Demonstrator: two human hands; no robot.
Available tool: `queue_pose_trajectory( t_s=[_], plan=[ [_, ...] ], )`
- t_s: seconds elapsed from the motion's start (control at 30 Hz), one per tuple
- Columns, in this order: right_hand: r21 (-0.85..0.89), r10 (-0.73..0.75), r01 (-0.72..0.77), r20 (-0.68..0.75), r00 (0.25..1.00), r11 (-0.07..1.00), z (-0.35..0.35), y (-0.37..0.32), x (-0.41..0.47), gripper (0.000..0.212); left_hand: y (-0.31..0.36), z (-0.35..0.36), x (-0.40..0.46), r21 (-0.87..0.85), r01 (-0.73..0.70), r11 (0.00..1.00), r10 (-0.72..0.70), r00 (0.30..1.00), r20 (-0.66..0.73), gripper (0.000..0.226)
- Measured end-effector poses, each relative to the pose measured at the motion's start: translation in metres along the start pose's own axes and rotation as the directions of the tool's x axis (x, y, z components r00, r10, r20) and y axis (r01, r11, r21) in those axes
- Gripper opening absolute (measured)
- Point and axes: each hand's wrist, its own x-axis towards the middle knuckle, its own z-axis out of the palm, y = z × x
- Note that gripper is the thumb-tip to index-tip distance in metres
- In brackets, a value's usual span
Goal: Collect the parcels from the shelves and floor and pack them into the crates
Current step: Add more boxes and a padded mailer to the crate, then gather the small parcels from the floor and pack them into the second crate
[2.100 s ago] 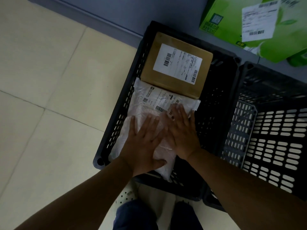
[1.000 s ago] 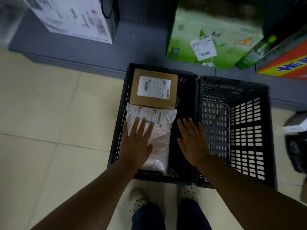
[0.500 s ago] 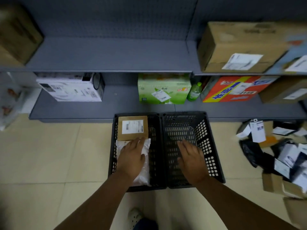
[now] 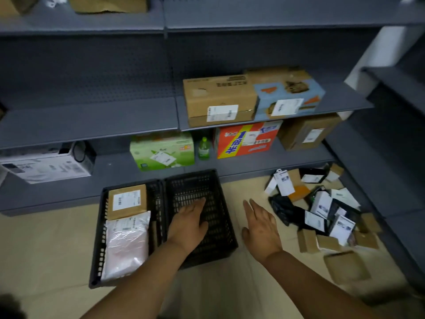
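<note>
Two black slatted crates stand side by side on the floor. The left crate point(image 4: 97, 249) holds a brown cardboard parcel point(image 4: 127, 201) at its far end and a white plastic mailer point(image 4: 126, 245) nearer me. The right crate point(image 4: 226, 229) holds no parcel. My left hand point(image 4: 187, 224) hovers flat over the right crate, fingers straight, holding nothing. My right hand point(image 4: 261, 229) is spread over the bare floor between the right crate and a heap of small parcels point(image 4: 322, 210), also holding nothing.
Grey shelving runs along the back and right. The lowest shelf carries a white box point(image 4: 46, 166), a green carton point(image 4: 162, 150), a green bottle point(image 4: 203, 148), an orange-red box point(image 4: 247, 140) and a brown box point(image 4: 308, 132). Above sit a cardboard box point(image 4: 220, 100) and a blue printed box point(image 4: 289, 97).
The view has risen and pulled back from the crates. Both hands lifted off the white mailer and swung right: the left now over the right crate, the right over the floor beside the heap.
</note>
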Motion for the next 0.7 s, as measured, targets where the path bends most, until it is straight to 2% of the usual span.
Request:
queue_pose_trajectory(
  t_s=[0.13, 0.27, 0.47, 0.7],
  plan=[
    [-0.036, 0.072, -0.071, 0.021, 0.997, 0.997, -0.034, 0.072, -0.046, 0.071, 0.092, 0.028, 0.008, -0.074, -0.032, 0.997, 0.035, 0.999, 0.036, 0.067],
    [-0.061, 0.146, -0.144, 0.035, 0.989, 0.988, -0.06, 0.131, -0.072, 0.071, 0.154, 0.047, 0.022, -0.095, -0.085, 0.992, 0.092, 0.994, 0.066, 0.067],
    [-0.061, 0.273, -0.271, 0.027, 0.962, 0.961, -0.072, 0.198, -0.069, 0.07, 0.195, 0.069, 0.062, -0.1, -0.107, 0.989, 0.117, 0.988, 0.105, 0.068],
    [-0.071, 0.442, -0.439, 0.033, 0.896, 0.895, -0.074, 0.269, -0.034, 0.07, 0.232, 0.106, 0.141, -0.115, -0.123, 0.986, 0.144, 0.97, 0.197, 0.068]
  ],
)
